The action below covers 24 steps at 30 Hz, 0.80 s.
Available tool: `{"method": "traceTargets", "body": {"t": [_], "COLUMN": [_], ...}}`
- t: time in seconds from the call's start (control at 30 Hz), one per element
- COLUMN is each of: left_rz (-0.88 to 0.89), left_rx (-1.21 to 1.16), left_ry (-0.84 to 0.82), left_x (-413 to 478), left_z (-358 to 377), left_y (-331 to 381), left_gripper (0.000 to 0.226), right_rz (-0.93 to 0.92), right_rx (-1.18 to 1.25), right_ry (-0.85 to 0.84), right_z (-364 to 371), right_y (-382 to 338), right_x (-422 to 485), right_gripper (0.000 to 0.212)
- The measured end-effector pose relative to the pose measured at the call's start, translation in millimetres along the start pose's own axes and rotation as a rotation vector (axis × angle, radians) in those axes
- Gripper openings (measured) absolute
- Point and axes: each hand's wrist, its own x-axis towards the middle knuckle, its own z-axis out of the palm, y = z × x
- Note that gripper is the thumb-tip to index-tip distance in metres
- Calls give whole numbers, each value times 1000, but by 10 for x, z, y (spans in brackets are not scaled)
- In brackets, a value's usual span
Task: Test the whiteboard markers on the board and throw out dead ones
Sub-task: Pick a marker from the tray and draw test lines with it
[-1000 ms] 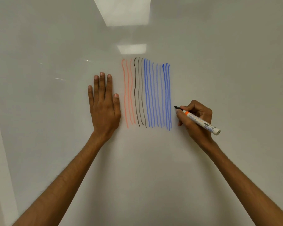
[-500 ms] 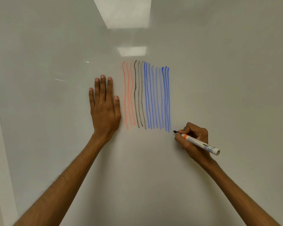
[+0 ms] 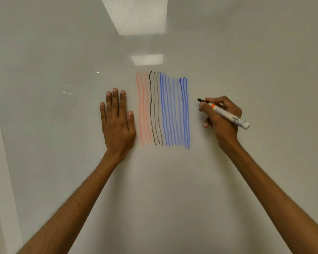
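Note:
A glossy whiteboard (image 3: 173, 180) fills the view. At its middle are vertical test strokes (image 3: 162, 109): three orange on the left, three black, then several blue. My left hand (image 3: 117, 121) rests flat on the board just left of the orange strokes, fingers straight and pointing up. My right hand (image 3: 222, 118) grips a white marker (image 3: 228, 114) with an orange band and a dark tip. The tip sits at the board right of the blue strokes, about mid-height. No mark shows on the board around the tip.
Ceiling lights reflect in the board at the top (image 3: 136, 15) and just above the strokes (image 3: 147, 59). A pale vertical edge strip (image 3: 0, 162) runs down the far left. The board right of the blue strokes bears no marks.
My right hand with the marker went down beside the blue strokes to their lower end, then came back up to mid-height. No new line appeared there. My left hand stayed flat on the board.

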Motion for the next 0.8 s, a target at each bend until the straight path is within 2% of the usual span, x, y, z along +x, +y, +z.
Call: {"method": "traceTargets", "body": {"t": [0.23, 0.53, 0.8], "left_rz": [5, 7, 7], "left_rx": [-5, -6, -5], "left_ry": [3, 8, 20], "left_x": [-1, -9, -18], "left_z": [6, 6, 3], "left_y": [-12, -8, 2], "left_gripper": [58, 57, 57], "right_rz": [-2, -48, 68], "right_rx": [17, -49, -101], "right_ry": [-9, -63, -60], "right_z": [154, 60, -153], "right_y": [-92, 0, 119], "right_x": [434, 301, -104], "right_gripper": [21, 9, 8]}}
